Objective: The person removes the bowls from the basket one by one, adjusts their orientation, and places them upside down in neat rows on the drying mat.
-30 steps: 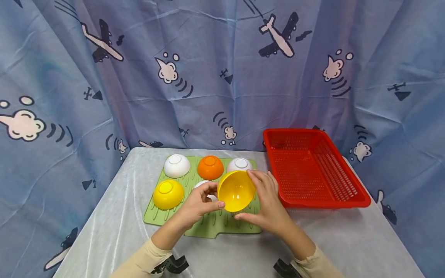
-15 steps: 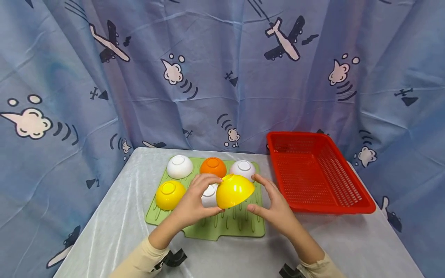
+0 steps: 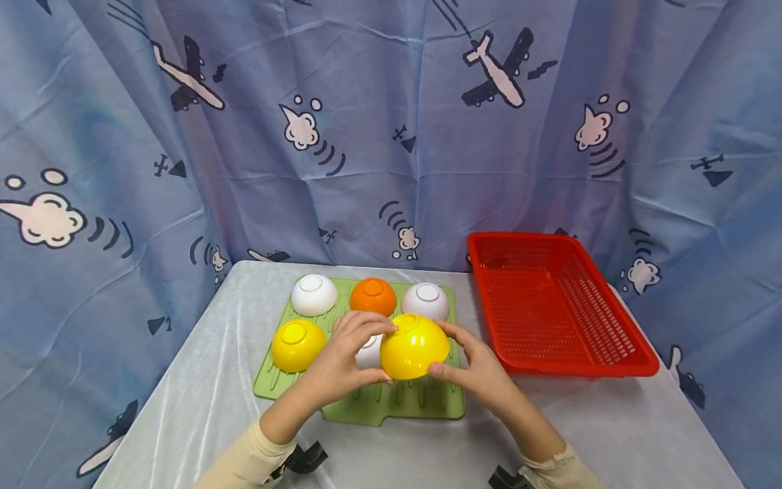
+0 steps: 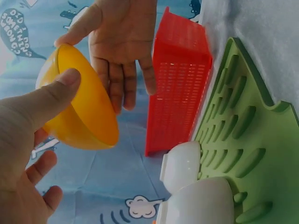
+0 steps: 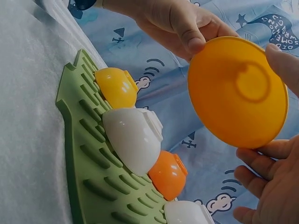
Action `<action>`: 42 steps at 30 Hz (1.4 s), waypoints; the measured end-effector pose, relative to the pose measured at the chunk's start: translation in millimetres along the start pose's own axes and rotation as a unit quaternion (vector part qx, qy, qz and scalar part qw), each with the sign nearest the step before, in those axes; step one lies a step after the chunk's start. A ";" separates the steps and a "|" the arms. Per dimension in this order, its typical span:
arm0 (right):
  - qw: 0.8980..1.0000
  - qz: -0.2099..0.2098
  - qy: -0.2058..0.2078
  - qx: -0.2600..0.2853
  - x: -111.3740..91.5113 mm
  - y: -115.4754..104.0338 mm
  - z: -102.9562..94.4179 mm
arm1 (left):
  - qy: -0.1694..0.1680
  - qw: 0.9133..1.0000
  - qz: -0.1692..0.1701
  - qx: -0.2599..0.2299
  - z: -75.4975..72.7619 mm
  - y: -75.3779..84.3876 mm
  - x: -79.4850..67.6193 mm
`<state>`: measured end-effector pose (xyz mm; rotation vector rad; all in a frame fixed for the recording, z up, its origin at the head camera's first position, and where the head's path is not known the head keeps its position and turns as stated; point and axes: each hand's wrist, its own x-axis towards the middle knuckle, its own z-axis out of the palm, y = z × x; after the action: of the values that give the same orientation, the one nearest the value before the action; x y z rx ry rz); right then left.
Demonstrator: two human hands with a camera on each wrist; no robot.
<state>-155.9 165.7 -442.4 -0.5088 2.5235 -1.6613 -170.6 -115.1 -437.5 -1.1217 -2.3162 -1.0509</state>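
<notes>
A yellow bowl (image 3: 415,350), bottom tilted up and toward the head camera, is held above the green drying mat (image 3: 400,411). My left hand (image 3: 339,356) pinches its left side between thumb and fingers. At the opposite side my right hand (image 3: 479,377) holds the rim, with the thumb low and the fingers higher up. The right wrist view looks into the bowl's hollow inside (image 5: 238,93). Behind the held bowl, a white bowl (image 3: 368,353) is partly hidden on the mat.
Upside down on the mat stand another yellow bowl (image 3: 297,345), an orange bowl (image 3: 373,297) and two more white bowls (image 3: 313,296). A red perforated basket (image 3: 556,299) stands to the right. A patterned curtain (image 3: 342,136) hangs behind the table.
The bowl has turned from showing its inside to showing its outside and base. My right fingers, apart from it half a second ago, now hold its right side.
</notes>
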 end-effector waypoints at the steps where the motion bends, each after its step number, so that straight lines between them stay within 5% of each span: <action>1: 1.000 -0.003 0.000 0.004 0.3 0.0 0.0 | 0.003 1.000 0.003 -0.001 0.3 -0.3 -0.3; 7: 0.999 -0.024 -0.006 0.033 2.9 -0.2 -1.6 | 0.013 0.999 -0.023 -0.029 0.8 -0.9 -1.2; 14: 0.998 -0.037 -0.004 0.044 2.8 1.4 -1.0 | 0.011 0.979 -0.167 -0.119 -1.7 0.6 -2.4; 18: 0.998 -0.045 0.009 0.043 3.2 3.0 0.0 | -0.008 0.968 -0.212 -0.134 -3.3 -1.0 -1.4; 26: 0.996 -0.058 0.032 0.051 3.4 6.1 3.9 | -0.020 0.961 -0.228 -0.155 -3.6 -3.7 -1.1; 42: 0.996 -0.073 0.051 0.026 0.5 9.7 7.7 | -0.032 0.962 -0.214 -0.164 -2.6 -5.9 -1.8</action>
<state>-156.7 162.2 -454.3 -0.6329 2.5605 -1.8425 -174.1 -120.4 -439.6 -0.7775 -2.5692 -1.6250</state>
